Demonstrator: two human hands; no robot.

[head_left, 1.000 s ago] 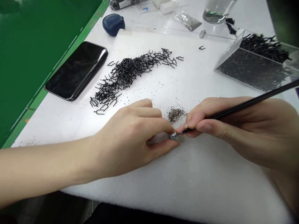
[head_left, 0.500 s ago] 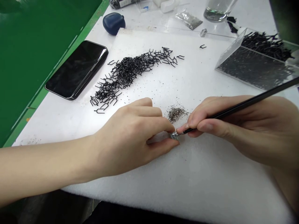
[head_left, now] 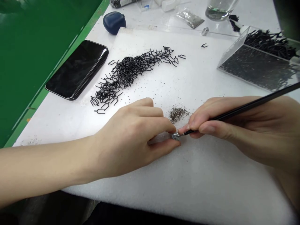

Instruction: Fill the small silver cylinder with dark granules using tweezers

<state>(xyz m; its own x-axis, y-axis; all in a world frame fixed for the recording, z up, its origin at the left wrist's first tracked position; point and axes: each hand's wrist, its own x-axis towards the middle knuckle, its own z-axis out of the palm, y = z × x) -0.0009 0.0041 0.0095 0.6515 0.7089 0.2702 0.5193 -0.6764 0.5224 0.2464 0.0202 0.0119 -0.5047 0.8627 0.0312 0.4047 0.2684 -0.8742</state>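
Barely anything has moved since half a second ago: the rear of the thin black tool (head_left: pixel 248 107) seems to dip slightly at the right edge, and the view has shifted a little, while both hands match their earlier pose. The person's left hand (head_left: pixel 133 137) has a narrow grip, thumb and forefinger pinching a small shiny piece (head_left: pixel 175 136) low over the white foam sheet (head_left: pixel 199 187) on the desk (head_left: pixel 154 20). The right hand (head_left: pixel 225 125) grips the tool like a pen, its fine tip apparently touching that piece.

Work on the shiny piece looks under way rather than finished, judging by the tip at its surface and neither grip released; how much of it is done is too small to tell. Just beyond the fingers lies a small heap of glittery grains (head_left: pixel 177 114), still plentiful. Farther off, a long pile of black forked bits (head_left: pixel 130 68) lies loose, and the clear box (head_left: pixel 246 68) holds a dense load of black pieces. Whether these are done with or left to handle cannot be told.
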